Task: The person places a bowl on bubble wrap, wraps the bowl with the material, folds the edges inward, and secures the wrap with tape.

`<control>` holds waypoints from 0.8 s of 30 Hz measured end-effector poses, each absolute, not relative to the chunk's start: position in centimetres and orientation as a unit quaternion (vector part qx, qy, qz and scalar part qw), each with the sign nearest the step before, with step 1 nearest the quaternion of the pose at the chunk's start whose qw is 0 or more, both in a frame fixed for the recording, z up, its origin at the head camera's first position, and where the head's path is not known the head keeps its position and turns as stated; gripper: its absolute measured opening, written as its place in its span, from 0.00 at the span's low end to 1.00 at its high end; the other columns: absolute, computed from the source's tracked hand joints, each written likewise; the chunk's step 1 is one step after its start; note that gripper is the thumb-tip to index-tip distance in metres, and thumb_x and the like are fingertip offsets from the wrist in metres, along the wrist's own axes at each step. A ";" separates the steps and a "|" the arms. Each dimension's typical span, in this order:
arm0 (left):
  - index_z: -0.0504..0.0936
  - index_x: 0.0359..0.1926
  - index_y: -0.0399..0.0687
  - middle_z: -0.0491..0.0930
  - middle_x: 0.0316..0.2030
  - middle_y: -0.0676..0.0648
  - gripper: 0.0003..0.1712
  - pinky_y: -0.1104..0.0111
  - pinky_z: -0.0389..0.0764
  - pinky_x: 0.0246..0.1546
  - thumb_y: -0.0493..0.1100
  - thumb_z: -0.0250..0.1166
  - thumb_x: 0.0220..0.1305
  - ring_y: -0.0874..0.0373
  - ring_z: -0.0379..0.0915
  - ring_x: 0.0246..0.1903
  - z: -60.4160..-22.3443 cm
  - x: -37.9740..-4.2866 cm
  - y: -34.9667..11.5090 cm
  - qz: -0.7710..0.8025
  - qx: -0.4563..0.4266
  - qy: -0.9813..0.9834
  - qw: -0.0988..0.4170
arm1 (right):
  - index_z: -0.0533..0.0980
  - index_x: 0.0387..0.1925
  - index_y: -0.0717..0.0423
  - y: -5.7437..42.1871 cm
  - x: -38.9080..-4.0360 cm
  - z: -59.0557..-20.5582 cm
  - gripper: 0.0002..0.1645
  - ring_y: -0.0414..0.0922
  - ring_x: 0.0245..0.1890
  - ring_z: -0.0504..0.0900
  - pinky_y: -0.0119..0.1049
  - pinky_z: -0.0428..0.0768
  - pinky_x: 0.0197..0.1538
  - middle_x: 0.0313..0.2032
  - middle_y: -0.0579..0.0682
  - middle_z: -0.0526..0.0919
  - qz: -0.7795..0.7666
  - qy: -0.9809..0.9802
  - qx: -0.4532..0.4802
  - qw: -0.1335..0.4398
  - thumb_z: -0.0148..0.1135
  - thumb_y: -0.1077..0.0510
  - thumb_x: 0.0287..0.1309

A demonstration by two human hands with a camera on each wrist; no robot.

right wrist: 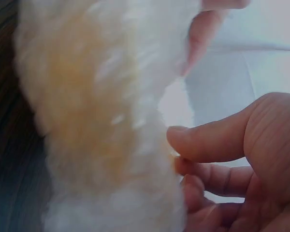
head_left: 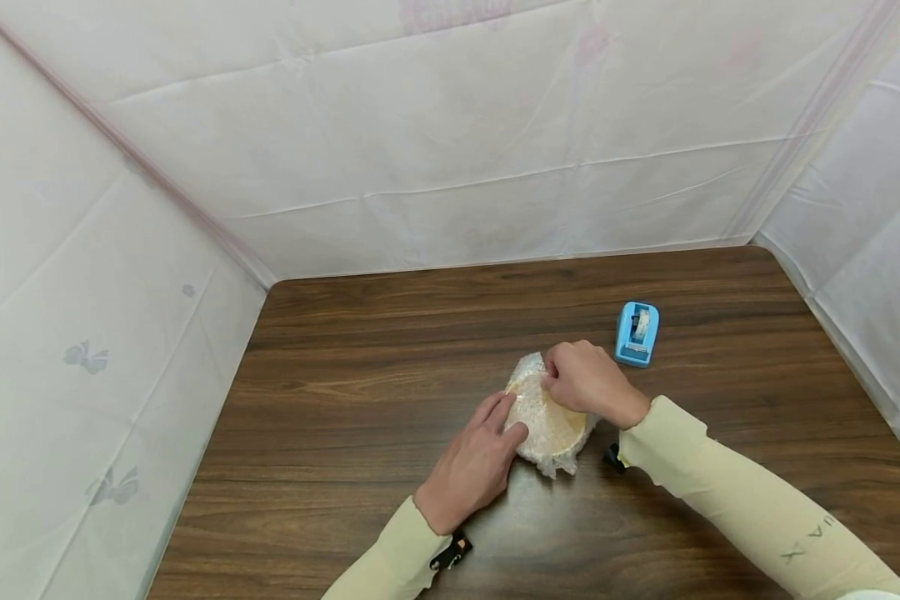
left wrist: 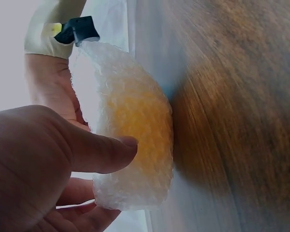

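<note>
A round yellow bowl (head_left: pixel 574 423) sits on the table inside clear bubble wrap (head_left: pixel 543 450), whose loose, crumpled edges stick out at the near side. In the left wrist view the yellow shows through the bubbly layer (left wrist: pixel 140 121). My left hand (head_left: pixel 474 458) holds the bundle at its left, thumb on the wrapped side and fingers at the rim. Over the far right part, my right hand (head_left: pixel 587 379) has curled fingers and pinches the wrap between thumb and forefinger. The right wrist view is blurred on the wrap, with the right thumb (right wrist: pixel 208 142) at its edge.
A light blue tape dispenser (head_left: pixel 637 335) with a roll of clear tape stands beyond the right hand. The dark wooden table (head_left: pixel 360 358) is bordered by white sheeting (head_left: pixel 450 167) at the back and both sides.
</note>
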State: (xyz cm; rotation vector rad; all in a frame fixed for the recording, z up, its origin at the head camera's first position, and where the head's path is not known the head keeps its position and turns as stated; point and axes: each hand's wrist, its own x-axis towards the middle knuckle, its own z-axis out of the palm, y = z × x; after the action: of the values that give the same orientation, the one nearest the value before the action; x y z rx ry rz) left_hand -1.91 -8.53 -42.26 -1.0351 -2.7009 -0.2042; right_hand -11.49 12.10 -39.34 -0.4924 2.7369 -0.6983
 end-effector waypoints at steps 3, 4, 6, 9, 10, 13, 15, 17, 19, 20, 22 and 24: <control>0.79 0.34 0.50 0.80 0.63 0.37 0.05 0.62 0.79 0.64 0.36 0.64 0.68 0.45 0.75 0.65 -42.2 -2.0 -8.5 -0.065 -0.357 -0.924 0.120 | 0.68 0.15 0.50 12.1 -11.7 -39.6 0.25 0.40 0.16 0.63 0.34 0.63 0.24 0.14 0.43 0.63 -0.243 0.946 -0.163 0.138 0.66 0.56 0.67; 0.79 0.35 0.50 0.80 0.63 0.37 0.05 0.62 0.79 0.64 0.36 0.64 0.68 0.45 0.75 0.65 -42.1 -2.0 -8.5 -0.064 -0.356 -0.925 0.118 | 0.69 0.17 0.50 12.2 -11.7 -39.7 0.24 0.41 0.17 0.65 0.34 0.64 0.24 0.15 0.44 0.65 -0.243 0.947 -0.160 0.137 0.67 0.55 0.67; 0.79 0.35 0.50 0.80 0.64 0.37 0.05 0.62 0.80 0.64 0.36 0.64 0.69 0.44 0.75 0.65 -42.0 -2.0 -8.4 -0.067 -0.354 -0.926 0.113 | 0.70 0.22 0.52 12.3 -11.9 -39.9 0.20 0.43 0.19 0.68 0.35 0.66 0.26 0.17 0.46 0.69 -0.245 0.948 -0.151 0.136 0.69 0.54 0.65; 0.79 0.35 0.50 0.80 0.64 0.37 0.05 0.62 0.80 0.63 0.36 0.63 0.70 0.44 0.75 0.66 -42.0 -2.1 -8.4 -0.067 -0.351 -0.928 0.107 | 0.70 0.25 0.53 12.6 -12.3 -40.2 0.19 0.45 0.21 0.71 0.36 0.67 0.28 0.20 0.48 0.71 -0.252 0.948 -0.141 0.133 0.72 0.53 0.63; 0.79 0.35 0.50 0.80 0.64 0.37 0.05 0.62 0.80 0.63 0.36 0.63 0.69 0.44 0.75 0.66 -42.0 -2.1 -8.4 -0.067 -0.350 -0.928 0.106 | 0.70 0.25 0.53 12.7 -12.4 -40.3 0.19 0.45 0.21 0.70 0.36 0.67 0.28 0.20 0.48 0.71 -0.254 0.948 -0.142 0.132 0.72 0.53 0.63; 0.79 0.36 0.50 0.81 0.63 0.38 0.05 0.63 0.80 0.63 0.36 0.64 0.69 0.44 0.75 0.66 -42.1 -2.1 -8.4 -0.062 -0.352 -0.928 0.107 | 0.69 0.22 0.52 13.0 -12.6 -40.6 0.21 0.44 0.21 0.69 0.36 0.66 0.29 0.19 0.47 0.69 -0.259 0.944 -0.152 0.137 0.72 0.53 0.63; 0.78 0.35 0.50 0.81 0.63 0.38 0.05 0.63 0.80 0.63 0.36 0.64 0.69 0.45 0.75 0.66 -42.1 -2.0 -8.4 -0.062 -0.352 -0.928 0.107 | 0.69 0.20 0.51 13.2 -12.7 -40.8 0.22 0.43 0.21 0.68 0.35 0.66 0.29 0.18 0.46 0.68 -0.267 0.939 -0.166 0.142 0.71 0.54 0.64; 0.78 0.35 0.49 0.81 0.63 0.38 0.05 0.63 0.80 0.63 0.36 0.63 0.70 0.45 0.75 0.66 -42.2 -1.9 -8.4 -0.064 -0.351 -0.928 0.104 | 0.69 0.21 0.51 13.4 -12.7 -41.0 0.21 0.42 0.20 0.67 0.35 0.66 0.29 0.19 0.46 0.68 -0.281 0.931 -0.175 0.151 0.71 0.56 0.64; 0.77 0.35 0.48 0.80 0.64 0.37 0.05 0.63 0.82 0.61 0.37 0.63 0.70 0.45 0.75 0.66 -42.2 -1.9 -8.4 -0.070 -0.348 -0.929 0.101 | 0.69 0.22 0.51 13.7 -12.7 -41.1 0.20 0.42 0.20 0.67 0.35 0.67 0.29 0.19 0.46 0.68 -0.298 0.924 -0.178 0.160 0.71 0.57 0.64; 0.76 0.35 0.48 0.79 0.65 0.36 0.05 0.64 0.83 0.57 0.37 0.62 0.71 0.44 0.75 0.67 -42.3 -1.9 -8.4 -0.073 -0.345 -0.931 0.100 | 0.70 0.23 0.52 13.8 -12.8 -41.1 0.19 0.42 0.21 0.68 0.35 0.67 0.29 0.19 0.46 0.69 -0.306 0.921 -0.181 0.162 0.71 0.58 0.64; 0.75 0.35 0.47 0.76 0.67 0.34 0.05 0.65 0.85 0.51 0.37 0.62 0.72 0.44 0.74 0.67 -42.3 -1.9 -8.4 -0.079 -0.341 -0.932 0.100 | 0.70 0.24 0.52 13.9 -12.8 -41.1 0.18 0.41 0.21 0.68 0.35 0.67 0.30 0.20 0.46 0.70 -0.316 0.916 -0.182 0.166 0.70 0.59 0.64; 0.75 0.36 0.48 0.74 0.69 0.34 0.05 0.66 0.85 0.49 0.37 0.61 0.72 0.44 0.74 0.67 -42.3 -1.9 -8.4 -0.083 -0.341 -0.931 0.102 | 0.71 0.24 0.52 14.0 -12.9 -41.1 0.17 0.41 0.21 0.69 0.35 0.68 0.30 0.20 0.46 0.70 -0.318 0.915 -0.184 0.168 0.70 0.59 0.64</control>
State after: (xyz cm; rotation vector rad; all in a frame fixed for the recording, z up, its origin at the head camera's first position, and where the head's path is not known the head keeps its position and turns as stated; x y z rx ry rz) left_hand -1.91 -8.40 -42.26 -1.0059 -2.7485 -0.2439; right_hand -12.88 14.01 -41.05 -0.5239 2.6026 -0.9037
